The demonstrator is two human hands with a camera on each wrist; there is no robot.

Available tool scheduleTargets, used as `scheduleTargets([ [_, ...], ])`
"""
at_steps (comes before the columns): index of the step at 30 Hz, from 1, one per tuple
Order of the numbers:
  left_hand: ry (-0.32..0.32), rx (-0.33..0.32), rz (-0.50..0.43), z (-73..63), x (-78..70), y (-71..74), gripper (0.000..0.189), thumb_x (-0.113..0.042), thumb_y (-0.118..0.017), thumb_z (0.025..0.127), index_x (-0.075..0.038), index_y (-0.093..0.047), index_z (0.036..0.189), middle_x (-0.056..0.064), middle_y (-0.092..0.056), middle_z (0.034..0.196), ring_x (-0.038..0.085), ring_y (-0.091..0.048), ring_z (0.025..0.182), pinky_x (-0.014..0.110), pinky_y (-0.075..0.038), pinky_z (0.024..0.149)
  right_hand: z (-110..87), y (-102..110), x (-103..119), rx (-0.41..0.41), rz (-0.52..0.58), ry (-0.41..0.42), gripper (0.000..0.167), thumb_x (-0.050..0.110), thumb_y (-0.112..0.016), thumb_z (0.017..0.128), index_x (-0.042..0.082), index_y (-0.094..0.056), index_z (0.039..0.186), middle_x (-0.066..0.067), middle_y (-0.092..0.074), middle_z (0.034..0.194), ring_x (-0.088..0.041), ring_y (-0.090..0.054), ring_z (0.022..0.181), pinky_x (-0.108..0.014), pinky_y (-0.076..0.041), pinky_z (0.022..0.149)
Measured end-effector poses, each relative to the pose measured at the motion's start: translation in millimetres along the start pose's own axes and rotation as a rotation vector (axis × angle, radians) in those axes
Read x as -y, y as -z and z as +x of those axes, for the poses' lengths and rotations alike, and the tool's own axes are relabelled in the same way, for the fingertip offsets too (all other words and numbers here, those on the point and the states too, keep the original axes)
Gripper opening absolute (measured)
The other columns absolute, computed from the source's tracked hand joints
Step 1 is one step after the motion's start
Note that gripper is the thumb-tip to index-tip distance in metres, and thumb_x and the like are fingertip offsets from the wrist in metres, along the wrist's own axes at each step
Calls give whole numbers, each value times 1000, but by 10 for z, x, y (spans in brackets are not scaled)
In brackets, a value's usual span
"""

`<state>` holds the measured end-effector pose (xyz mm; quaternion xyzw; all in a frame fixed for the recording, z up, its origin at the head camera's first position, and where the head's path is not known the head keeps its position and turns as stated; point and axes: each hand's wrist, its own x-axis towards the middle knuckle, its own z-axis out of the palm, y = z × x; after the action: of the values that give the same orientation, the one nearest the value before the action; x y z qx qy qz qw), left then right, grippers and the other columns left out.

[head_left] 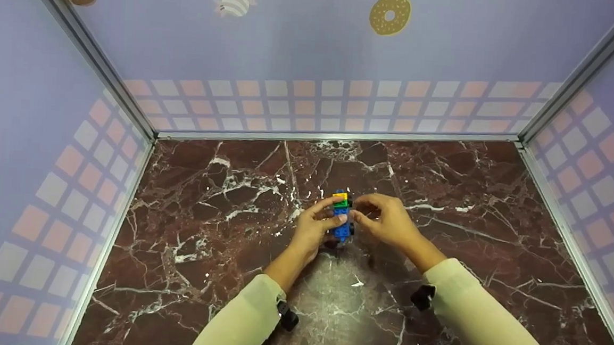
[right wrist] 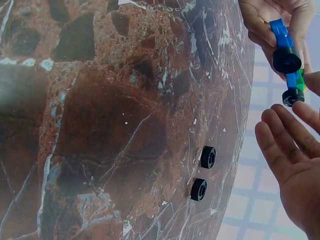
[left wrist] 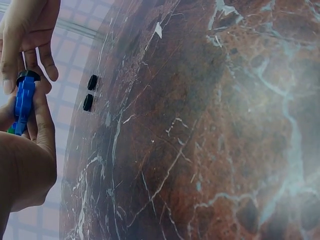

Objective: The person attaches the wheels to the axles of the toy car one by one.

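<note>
A small blue toy car [head_left: 341, 231] built of bricks, with green and yellow bricks [head_left: 340, 199] at its far end, is held up by my left hand [head_left: 311, 229], thumb on top and fingers around its left side. Black wheels show along its right side; the right wrist view shows a nearer wheel [right wrist: 286, 60] and a farther wheel [right wrist: 293, 97]. Beside the farther wheel is my right hand [head_left: 389, 220], its thumb and index apart and its other fingers loosely extended. Whether a fingertip touches that wheel is hard to tell.
Two loose black wheels, one [right wrist: 208, 157] just beyond the other [right wrist: 198, 189], lie on the dark red marbled tabletop [head_left: 216, 263]. Purple patterned panels [head_left: 304, 49] with metal edge strips stand at the back and both sides.
</note>
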<state>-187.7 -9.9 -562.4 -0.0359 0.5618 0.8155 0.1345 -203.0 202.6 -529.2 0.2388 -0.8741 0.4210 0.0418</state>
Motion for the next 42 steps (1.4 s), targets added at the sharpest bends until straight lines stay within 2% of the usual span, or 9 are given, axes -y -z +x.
scheduleTargets([
  [8, -2, 15, 50, -10, 15, -9, 51, 2, -81, 96, -6, -70, 145, 13, -75, 125, 21, -78, 94, 34, -70, 72, 60, -13, 29, -22, 35, -83, 39, 22, -80, 104, -5, -73, 131, -19, -82, 115, -32, -81, 95, -50, -71, 88],
  [13, -23, 39, 101, -20, 23, -18, 51, 0, -83, 96, -8, -72, 145, 14, -74, 128, 17, -77, 95, 34, -71, 76, 97, -31, 44, -18, 40, -101, 42, 21, -78, 106, -3, -69, 139, -18, -81, 121, -29, -80, 96, -51, -69, 88],
  [17, -41, 57, 115, -22, 20, -22, 58, 0, -83, 96, -14, -69, 151, 14, -76, 129, 16, -76, 96, 33, -71, 79, 113, -40, 62, -18, 34, -119, 42, 20, -78, 105, -1, -69, 140, -16, -81, 120, -25, -77, 93, -46, -68, 84],
  [21, -70, 90, 105, -25, 13, -22, 79, 3, -82, 96, -23, -54, 165, 9, -81, 118, 13, -77, 95, 26, -68, 79, 121, -47, 83, -14, 41, -135, 42, 18, -81, 103, 0, -70, 139, -16, -80, 115, -23, -75, 90, -38, -66, 82],
  [25, -78, 145, 79, -36, 10, -25, 102, 5, -82, 95, -29, -31, 176, 2, -80, 98, 10, -76, 84, 22, -64, 72, 136, -56, 114, -3, 49, -148, 42, 22, -81, 103, 4, -71, 140, -13, -80, 108, -20, -74, 87, -32, -63, 79],
  [27, -74, 162, 72, -40, 11, -31, 108, 5, -83, 94, -30, -24, 178, 0, -79, 95, 9, -75, 80, 21, -63, 68, 147, -60, 125, -2, 49, -150, 41, 26, -81, 104, 7, -72, 139, -11, -80, 104, -17, -70, 83, -30, -60, 77],
  [31, -68, 161, 92, -47, 12, -51, 111, 5, -85, 92, -33, -26, 177, -2, -78, 95, 7, -71, 78, 20, -58, 65, 160, -62, 128, -15, 44, -139, 41, 27, -82, 103, 6, -73, 138, -8, -75, 94, -14, -60, 75, -27, -51, 70],
  [35, -58, 158, 114, -53, 16, -52, 108, 5, -84, 94, -32, -26, 177, -5, -78, 93, 7, -70, 78, 20, -56, 65, 159, -52, 121, -15, 60, -143, 41, 27, -81, 103, 6, -73, 138, -6, -71, 86, -13, -56, 70, -25, -48, 64],
  [42, -50, 164, 103, -48, 40, -7, 107, 4, -83, 95, -28, -24, 178, -4, -80, 97, 12, -80, 86, 23, -65, 82, 138, -18, 103, -9, 75, -175, 42, 29, -80, 104, 7, -72, 139, -6, -71, 83, -14, -55, 67, -24, -47, 61],
])
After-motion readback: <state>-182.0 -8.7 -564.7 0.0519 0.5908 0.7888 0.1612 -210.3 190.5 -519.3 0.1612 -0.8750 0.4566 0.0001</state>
